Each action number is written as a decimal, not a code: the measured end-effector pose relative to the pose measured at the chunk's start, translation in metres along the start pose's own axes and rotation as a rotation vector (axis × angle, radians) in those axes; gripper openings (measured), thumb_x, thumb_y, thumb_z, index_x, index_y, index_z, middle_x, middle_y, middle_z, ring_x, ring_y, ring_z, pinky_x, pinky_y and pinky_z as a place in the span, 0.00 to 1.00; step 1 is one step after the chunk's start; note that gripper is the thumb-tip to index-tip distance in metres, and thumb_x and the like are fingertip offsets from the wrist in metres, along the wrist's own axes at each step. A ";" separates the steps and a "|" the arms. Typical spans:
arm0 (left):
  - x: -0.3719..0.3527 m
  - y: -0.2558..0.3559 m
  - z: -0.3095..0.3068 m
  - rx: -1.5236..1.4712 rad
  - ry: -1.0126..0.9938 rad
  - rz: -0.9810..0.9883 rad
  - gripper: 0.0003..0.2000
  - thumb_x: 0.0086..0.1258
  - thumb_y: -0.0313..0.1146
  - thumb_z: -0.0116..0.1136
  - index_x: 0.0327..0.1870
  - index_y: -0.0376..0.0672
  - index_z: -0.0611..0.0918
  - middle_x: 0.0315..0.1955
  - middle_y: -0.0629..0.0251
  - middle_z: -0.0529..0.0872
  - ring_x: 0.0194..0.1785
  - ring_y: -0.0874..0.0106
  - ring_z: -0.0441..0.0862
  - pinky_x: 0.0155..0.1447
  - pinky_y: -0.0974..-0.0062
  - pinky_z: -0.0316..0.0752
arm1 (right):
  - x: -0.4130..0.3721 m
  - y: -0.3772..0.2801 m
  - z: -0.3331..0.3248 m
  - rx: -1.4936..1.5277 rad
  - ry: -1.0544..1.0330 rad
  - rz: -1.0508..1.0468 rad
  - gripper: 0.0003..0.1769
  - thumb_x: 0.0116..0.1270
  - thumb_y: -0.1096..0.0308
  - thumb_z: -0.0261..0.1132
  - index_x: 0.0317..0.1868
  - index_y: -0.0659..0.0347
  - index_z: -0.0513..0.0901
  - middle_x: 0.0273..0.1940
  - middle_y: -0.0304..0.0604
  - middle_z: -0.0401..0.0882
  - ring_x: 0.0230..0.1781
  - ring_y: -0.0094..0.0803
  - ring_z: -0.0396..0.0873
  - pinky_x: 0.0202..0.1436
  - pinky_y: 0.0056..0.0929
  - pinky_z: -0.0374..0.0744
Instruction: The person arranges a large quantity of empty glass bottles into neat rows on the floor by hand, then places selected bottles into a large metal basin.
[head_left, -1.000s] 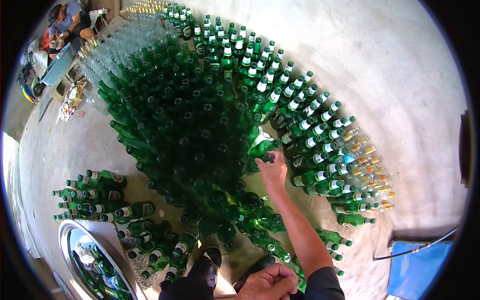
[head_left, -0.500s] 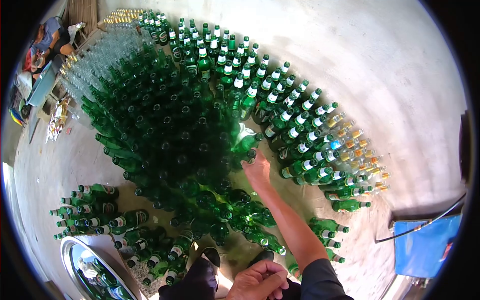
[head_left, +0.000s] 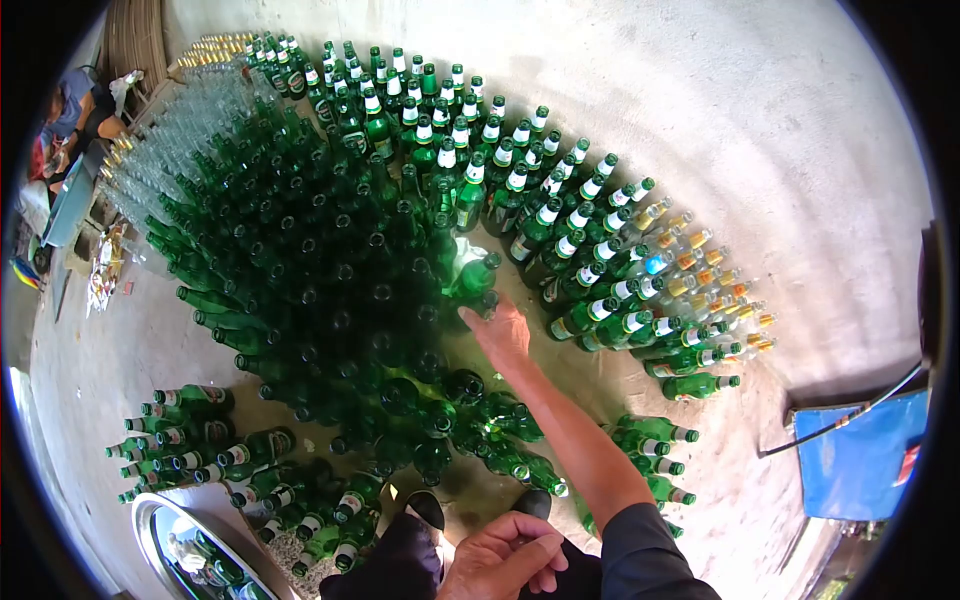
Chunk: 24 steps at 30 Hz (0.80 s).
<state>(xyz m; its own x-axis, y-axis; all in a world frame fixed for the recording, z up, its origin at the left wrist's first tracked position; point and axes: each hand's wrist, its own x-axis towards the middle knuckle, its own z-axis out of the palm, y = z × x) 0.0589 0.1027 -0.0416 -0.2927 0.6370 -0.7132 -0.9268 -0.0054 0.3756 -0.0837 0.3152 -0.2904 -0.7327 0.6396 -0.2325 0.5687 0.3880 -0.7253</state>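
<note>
My right hand (head_left: 500,332) reaches forward at the edge of a dense group of green glass bottles (head_left: 345,272). Its thumb and fingers are apart, close beside the mouth of a standing green bottle (head_left: 482,299); the fingers' far side is partly hidden. Just beyond stands another green bottle (head_left: 480,275), with a white piece of material (head_left: 466,256) behind it. My left hand (head_left: 507,562) rests in front of my lap, fingers loosely curled in, with nothing visible in it.
Green bottles with white neck labels (head_left: 548,212) curve along the wall, ending in clear bottles (head_left: 690,262). Bottles (head_left: 540,474) stand close before my feet. A metal-rimmed tray (head_left: 150,535) is at lower left, a blue panel (head_left: 862,455) at right. A person (head_left: 75,105) sits at far left.
My right hand has loosened from the bottle's neck, its thumb and fingers now spread. The view has shifted slightly. My left hand stays curled near my lap.
</note>
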 end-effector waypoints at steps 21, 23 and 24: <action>-0.001 -0.004 -0.002 -0.023 -0.006 0.013 0.05 0.75 0.35 0.61 0.41 0.44 0.81 0.28 0.70 0.85 0.25 0.82 0.78 0.30 0.85 0.71 | -0.001 0.038 -0.023 -0.195 0.213 -0.147 0.20 0.58 0.54 0.74 0.33 0.66 0.83 0.29 0.56 0.83 0.33 0.55 0.83 0.42 0.50 0.79; -0.001 -0.004 -0.001 -0.025 -0.003 0.007 0.05 0.75 0.35 0.61 0.41 0.44 0.81 0.28 0.70 0.85 0.25 0.82 0.78 0.31 0.84 0.71 | 0.000 0.037 -0.021 -0.110 0.198 -0.156 0.19 0.59 0.56 0.74 0.33 0.66 0.83 0.27 0.53 0.83 0.31 0.51 0.83 0.40 0.47 0.79; 0.000 -0.004 -0.001 -0.026 0.001 0.005 0.05 0.75 0.35 0.61 0.41 0.44 0.81 0.28 0.69 0.85 0.26 0.82 0.78 0.31 0.84 0.71 | 0.000 0.036 -0.020 -0.108 0.196 -0.156 0.19 0.59 0.56 0.74 0.33 0.66 0.83 0.27 0.53 0.83 0.31 0.51 0.83 0.40 0.47 0.79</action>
<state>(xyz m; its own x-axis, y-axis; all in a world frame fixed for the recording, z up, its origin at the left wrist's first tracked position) 0.0621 0.1018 -0.0434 -0.2977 0.6361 -0.7119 -0.9311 -0.0289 0.3636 -0.0558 0.3423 -0.3037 -0.7343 0.6787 0.0142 0.4991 0.5540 -0.6663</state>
